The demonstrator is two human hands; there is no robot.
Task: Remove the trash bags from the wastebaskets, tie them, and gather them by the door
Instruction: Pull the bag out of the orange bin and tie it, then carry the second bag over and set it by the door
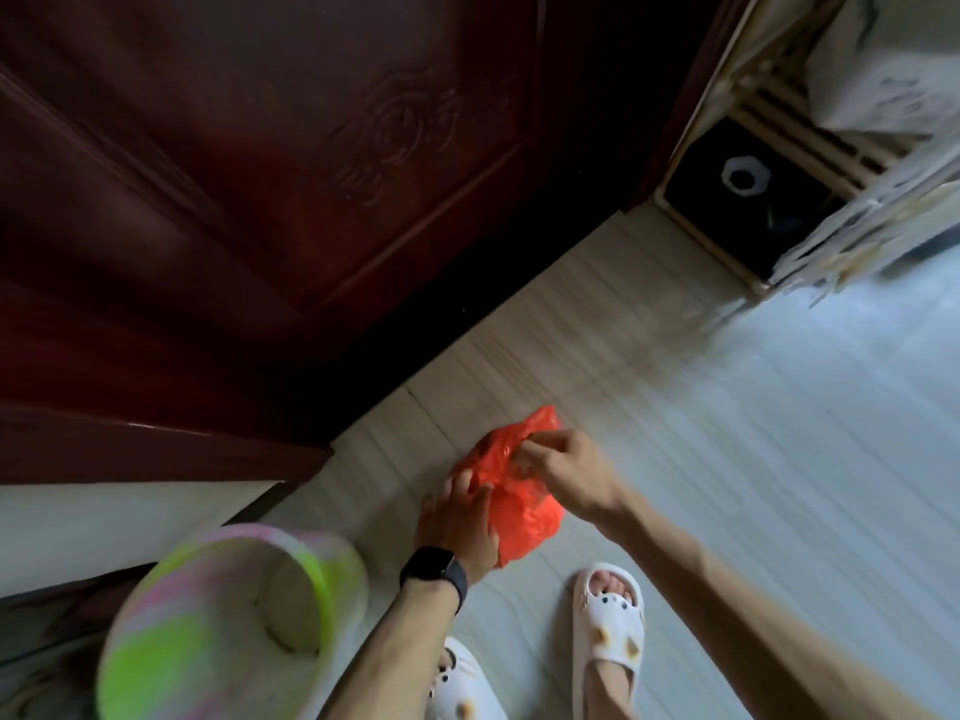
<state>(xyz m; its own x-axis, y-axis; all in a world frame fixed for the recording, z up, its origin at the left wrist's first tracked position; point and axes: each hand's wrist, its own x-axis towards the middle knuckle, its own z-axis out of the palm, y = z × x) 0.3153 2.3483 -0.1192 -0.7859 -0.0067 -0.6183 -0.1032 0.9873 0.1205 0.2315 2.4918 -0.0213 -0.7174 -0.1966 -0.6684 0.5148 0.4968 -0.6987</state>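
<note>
A small red trash bag (524, 517) is held above the pale floor in front of the dark red door (249, 174). My left hand (460, 519), with a black watch on the wrist, grips the bag's left side. My right hand (563, 467) pinches the bag's top edge from the right. A pastel green, pink and white wastebasket (208, 631) stands at the lower left with no bag in it. The view is blurred by motion.
My two feet in white slippers (608, 621) stand just below the bag. A cream rack with a black box (748, 200) and hanging cloth sits at the upper right. A white wall base (104, 527) runs along the left.
</note>
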